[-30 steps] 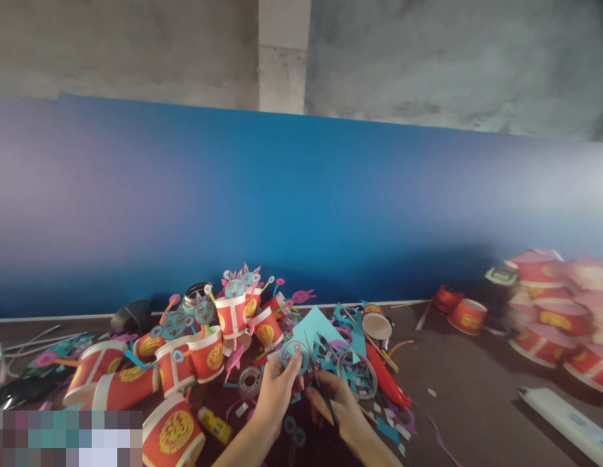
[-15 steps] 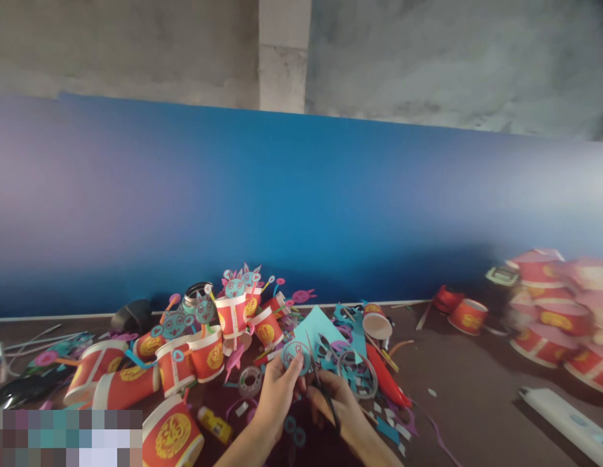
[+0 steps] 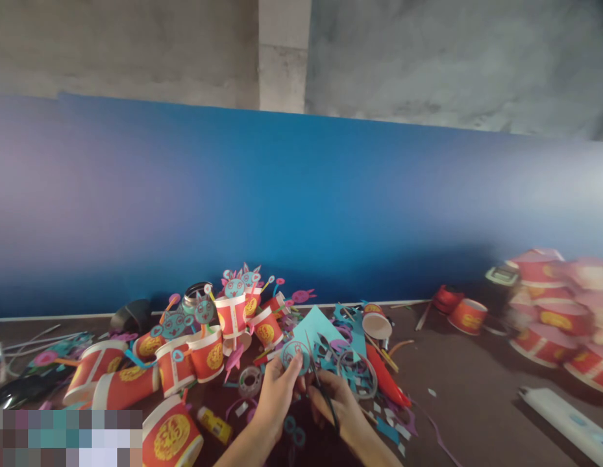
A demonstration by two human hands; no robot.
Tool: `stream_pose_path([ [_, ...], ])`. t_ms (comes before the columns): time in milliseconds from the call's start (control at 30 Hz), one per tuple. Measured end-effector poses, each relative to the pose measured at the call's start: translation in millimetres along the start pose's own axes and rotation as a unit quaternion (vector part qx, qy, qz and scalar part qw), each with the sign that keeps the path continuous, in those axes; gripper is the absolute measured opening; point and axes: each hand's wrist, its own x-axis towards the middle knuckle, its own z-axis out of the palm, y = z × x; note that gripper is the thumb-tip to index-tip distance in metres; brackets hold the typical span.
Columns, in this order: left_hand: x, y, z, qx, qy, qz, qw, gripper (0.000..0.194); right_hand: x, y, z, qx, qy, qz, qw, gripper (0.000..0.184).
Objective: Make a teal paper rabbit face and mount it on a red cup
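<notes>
Pinched in my left hand is a round blue paper cutout with a face drawn on it in red. My right hand grips black-handled scissors, their blades pointing up along the cutout's right edge. Behind both hands lies a sheet of light blue paper. A roll of clear tape rests left of my left hand, and a yellow glue stick lies nearer to me.
Red paper cups, several with paper animal faces, crowd the left. Paper scraps and a red tube-like item lie right of my hands. Stacked red cups and a white power strip are far right. A blue panel stands behind.
Hardly anything differs. Both hands, the cutout and the scissors keep almost the same place.
</notes>
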Motion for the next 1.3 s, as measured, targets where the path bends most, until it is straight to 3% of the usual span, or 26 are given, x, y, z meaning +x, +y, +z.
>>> stream_pose_path([
  [400,2.3,1.6,-1.7,-0.004,0.007,-0.012,1.000,0.051,-1.4,-2.9,-0.1,-0.013,0.012,0.010,1.000,0.048],
  [667,3.1,8.8,-2.8,0.010,-0.003,0.015,1.000,0.053,-0.9,-3.4,-1.7,-0.014,0.008,0.018,1.000,0.047],
  [867,7.4,5.3,-8.8,0.037,-0.039,0.054,0.997,0.047,-0.9,-1.5,-4.1,-0.017,0.001,0.030,0.999,0.051],
  [1300,9.7,1.2,-9.0,0.001,-0.063,0.054,0.997,0.042,0.0,0.9,-2.5,-0.001,0.001,0.020,1.000,0.049],
])
